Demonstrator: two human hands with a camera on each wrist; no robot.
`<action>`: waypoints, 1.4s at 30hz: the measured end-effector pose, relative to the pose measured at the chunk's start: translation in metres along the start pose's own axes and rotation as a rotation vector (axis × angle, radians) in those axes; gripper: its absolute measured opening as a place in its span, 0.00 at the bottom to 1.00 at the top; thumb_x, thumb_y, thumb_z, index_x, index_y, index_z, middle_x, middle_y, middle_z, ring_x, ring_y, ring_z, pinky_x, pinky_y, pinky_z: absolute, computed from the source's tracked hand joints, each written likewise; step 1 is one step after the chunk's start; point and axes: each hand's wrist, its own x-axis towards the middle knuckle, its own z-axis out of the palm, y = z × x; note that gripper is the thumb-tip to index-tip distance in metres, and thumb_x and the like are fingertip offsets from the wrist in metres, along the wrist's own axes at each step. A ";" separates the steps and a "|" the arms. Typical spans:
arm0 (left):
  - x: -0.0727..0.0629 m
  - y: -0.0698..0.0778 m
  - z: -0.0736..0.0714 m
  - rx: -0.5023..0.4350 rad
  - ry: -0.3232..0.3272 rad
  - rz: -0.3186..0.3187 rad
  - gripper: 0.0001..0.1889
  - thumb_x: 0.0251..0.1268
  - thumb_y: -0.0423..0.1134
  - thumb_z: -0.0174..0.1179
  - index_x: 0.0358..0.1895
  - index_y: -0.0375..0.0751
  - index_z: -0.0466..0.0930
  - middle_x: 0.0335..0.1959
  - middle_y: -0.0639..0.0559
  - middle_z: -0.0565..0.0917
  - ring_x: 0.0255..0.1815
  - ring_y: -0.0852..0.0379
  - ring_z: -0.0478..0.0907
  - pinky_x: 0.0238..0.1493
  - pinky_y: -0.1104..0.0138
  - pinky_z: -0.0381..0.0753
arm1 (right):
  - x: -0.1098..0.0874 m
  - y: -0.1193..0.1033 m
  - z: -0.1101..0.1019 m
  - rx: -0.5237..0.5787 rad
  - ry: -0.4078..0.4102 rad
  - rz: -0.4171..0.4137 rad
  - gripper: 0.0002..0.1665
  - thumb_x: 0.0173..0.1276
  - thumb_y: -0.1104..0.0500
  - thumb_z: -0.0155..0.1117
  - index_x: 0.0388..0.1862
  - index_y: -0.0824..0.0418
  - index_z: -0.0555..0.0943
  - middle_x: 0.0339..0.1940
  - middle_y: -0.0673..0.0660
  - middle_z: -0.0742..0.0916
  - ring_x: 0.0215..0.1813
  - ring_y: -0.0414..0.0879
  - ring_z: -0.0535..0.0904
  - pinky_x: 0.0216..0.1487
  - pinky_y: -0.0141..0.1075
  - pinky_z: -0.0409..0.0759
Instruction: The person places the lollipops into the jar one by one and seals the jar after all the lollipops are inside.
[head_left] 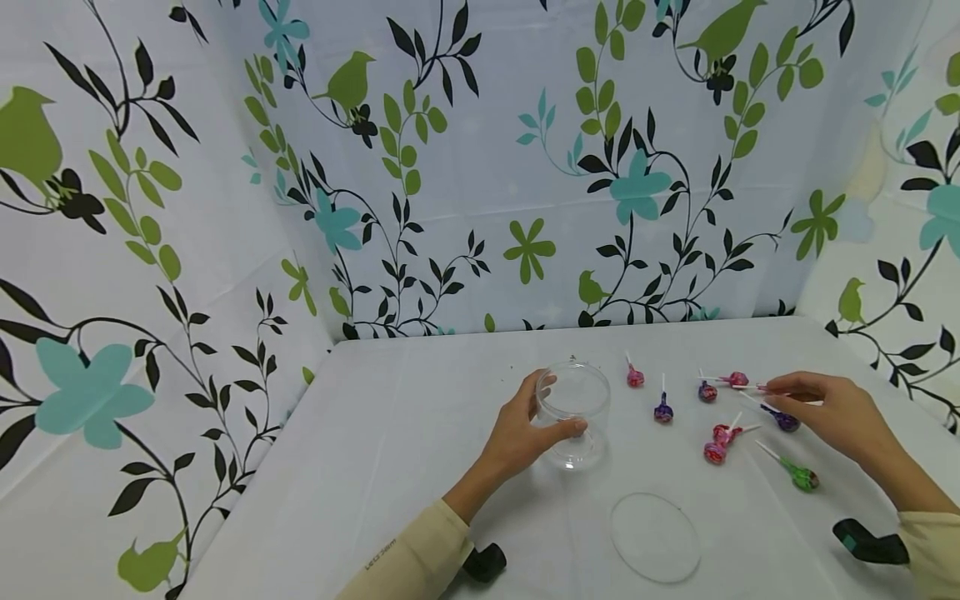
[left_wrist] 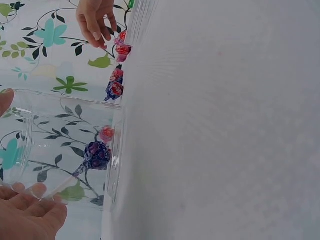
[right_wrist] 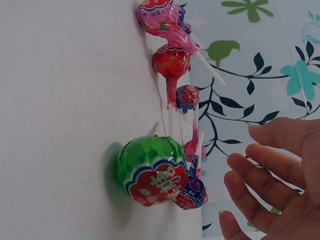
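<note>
My left hand (head_left: 517,433) grips a clear, round jar (head_left: 592,404) from its left side, thumb across the front. The jar stands upright on the white table, with nothing visible inside it. My right hand (head_left: 836,412) hovers over wrapped lollipops at the right. In the right wrist view its thumb and fingers are apart, with nothing visible between them. Nearest below it are a purple lollipop (head_left: 785,419) and a thin pinkish-white stick whose other end is hidden by the hand. A green lollipop (right_wrist: 152,170) lies closer to me.
Pink lollipops (head_left: 715,452) lie together left of the green one. A pink lollipop (head_left: 635,377) and a purple lollipop (head_left: 663,412) lie right of the jar. A thin clear ring or lid (head_left: 655,537) lies near the front. Patterned cloth (head_left: 480,167) rises behind the table.
</note>
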 end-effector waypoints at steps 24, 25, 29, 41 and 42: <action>-0.002 0.001 -0.001 0.003 -0.006 -0.002 0.48 0.63 0.60 0.72 0.82 0.55 0.57 0.76 0.54 0.70 0.76 0.46 0.67 0.70 0.51 0.70 | -0.004 0.027 0.008 -0.033 -0.025 0.061 0.23 0.74 0.56 0.69 0.58 0.73 0.82 0.52 0.77 0.84 0.55 0.76 0.75 0.45 0.66 0.77; -0.002 0.001 -0.001 0.003 -0.004 -0.001 0.48 0.63 0.60 0.72 0.82 0.55 0.57 0.76 0.54 0.70 0.76 0.46 0.67 0.70 0.51 0.70 | -0.004 0.027 0.009 -0.032 -0.026 0.064 0.23 0.74 0.56 0.70 0.58 0.73 0.82 0.52 0.77 0.84 0.55 0.76 0.75 0.45 0.67 0.76; -0.001 0.000 -0.001 0.003 -0.002 -0.003 0.48 0.63 0.60 0.71 0.82 0.55 0.57 0.76 0.55 0.70 0.76 0.46 0.67 0.70 0.50 0.70 | -0.004 0.028 0.009 -0.031 -0.036 0.077 0.23 0.73 0.56 0.71 0.58 0.73 0.82 0.53 0.77 0.84 0.57 0.78 0.73 0.47 0.70 0.74; 0.000 -0.002 0.000 -0.004 0.000 0.005 0.48 0.62 0.61 0.72 0.82 0.55 0.57 0.76 0.57 0.70 0.76 0.48 0.67 0.71 0.52 0.70 | -0.003 0.033 0.010 -0.035 -0.073 0.090 0.24 0.69 0.60 0.73 0.58 0.74 0.81 0.55 0.78 0.82 0.54 0.75 0.77 0.48 0.68 0.76; 0.000 -0.002 0.000 -0.002 0.000 0.005 0.48 0.62 0.61 0.72 0.82 0.55 0.57 0.76 0.57 0.70 0.76 0.48 0.67 0.70 0.52 0.70 | -0.003 0.033 0.010 -0.036 -0.076 0.088 0.24 0.69 0.61 0.73 0.58 0.74 0.81 0.54 0.78 0.82 0.54 0.75 0.77 0.48 0.68 0.76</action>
